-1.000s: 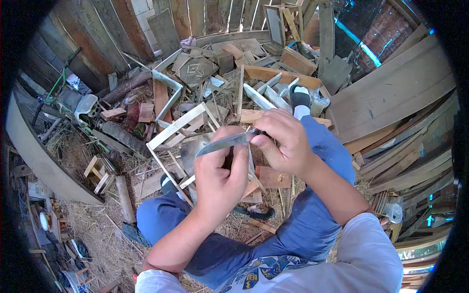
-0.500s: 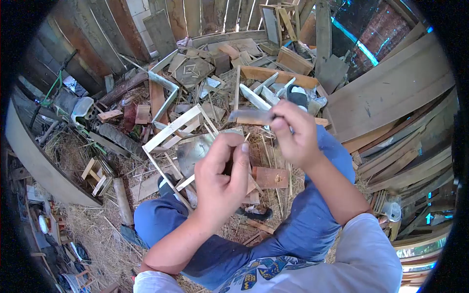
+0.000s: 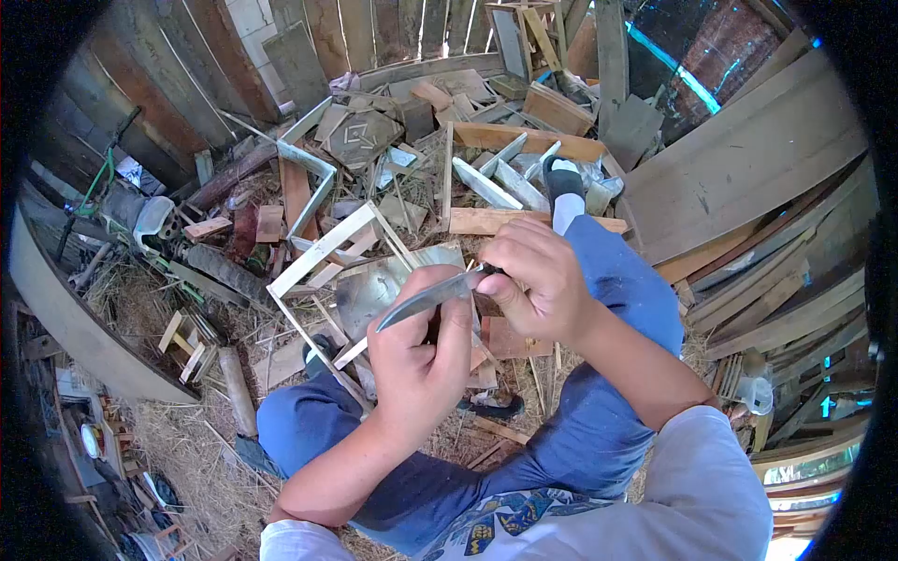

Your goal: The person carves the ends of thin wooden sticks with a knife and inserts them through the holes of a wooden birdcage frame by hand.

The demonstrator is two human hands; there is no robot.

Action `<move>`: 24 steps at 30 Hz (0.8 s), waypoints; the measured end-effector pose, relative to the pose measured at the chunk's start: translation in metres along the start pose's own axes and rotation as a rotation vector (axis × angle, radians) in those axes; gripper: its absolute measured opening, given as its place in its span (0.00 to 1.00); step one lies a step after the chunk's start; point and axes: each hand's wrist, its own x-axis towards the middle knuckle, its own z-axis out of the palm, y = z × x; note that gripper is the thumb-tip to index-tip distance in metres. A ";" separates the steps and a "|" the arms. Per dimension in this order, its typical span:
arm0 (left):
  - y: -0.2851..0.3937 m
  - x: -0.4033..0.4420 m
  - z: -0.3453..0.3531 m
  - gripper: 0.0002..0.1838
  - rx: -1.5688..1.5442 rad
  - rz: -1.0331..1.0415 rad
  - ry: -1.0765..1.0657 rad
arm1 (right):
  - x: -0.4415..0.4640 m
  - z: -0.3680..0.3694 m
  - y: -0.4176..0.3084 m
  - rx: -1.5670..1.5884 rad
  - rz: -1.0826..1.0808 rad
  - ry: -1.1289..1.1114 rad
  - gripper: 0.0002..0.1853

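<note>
The left hand and right hand curl close together, forearms angled inward.

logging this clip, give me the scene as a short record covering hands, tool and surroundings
right hand: closed around the handle of a knife
left hand: curled; anything pinched in it is hidden
knife pose: across the left thumb and forefinger, tip toward the person's left
surroundings: pale wooden frame, straw-strewn ground, wide board on the right
</note>
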 end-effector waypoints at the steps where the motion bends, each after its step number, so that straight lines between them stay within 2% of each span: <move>1: 0.000 0.000 0.001 0.05 0.001 0.001 -0.005 | -0.001 0.001 0.001 0.012 -0.015 0.028 0.15; 6: -0.002 0.001 0.007 0.05 -0.018 0.030 0.047 | -0.005 0.004 0.006 0.018 -0.012 0.041 0.14; 8: 0.000 -0.001 0.006 0.04 0.033 0.041 0.028 | -0.006 0.009 0.009 0.020 0.136 0.137 0.13; 9: 0.001 -0.004 0.006 0.04 0.080 0.054 0.007 | -0.004 0.006 0.013 0.020 0.136 0.140 0.13; 11: 0.012 -0.009 0.010 0.03 0.052 0.017 -0.029 | 0.002 -0.004 0.023 0.034 0.346 0.165 0.13; 13: 0.010 -0.008 0.011 0.04 -0.207 -0.128 0.008 | 0.001 -0.005 0.019 0.059 0.322 0.180 0.13; 16: -0.006 0.002 0.006 0.06 -0.184 -0.095 0.042 | 0.000 0.000 0.016 0.077 0.019 0.144 0.12; 19: -0.007 0.004 0.004 0.07 -0.162 -0.138 0.024 | 0.000 -0.001 0.013 0.052 0.021 0.071 0.13; 22: -0.011 0.005 0.006 0.08 -0.192 -0.063 -0.018 | 0.003 -0.002 0.013 0.016 -0.054 0.080 0.14; 24: -0.010 0.006 0.005 0.07 -0.087 -0.011 -0.011 | 0.003 -0.003 0.011 0.006 -0.057 0.063 0.13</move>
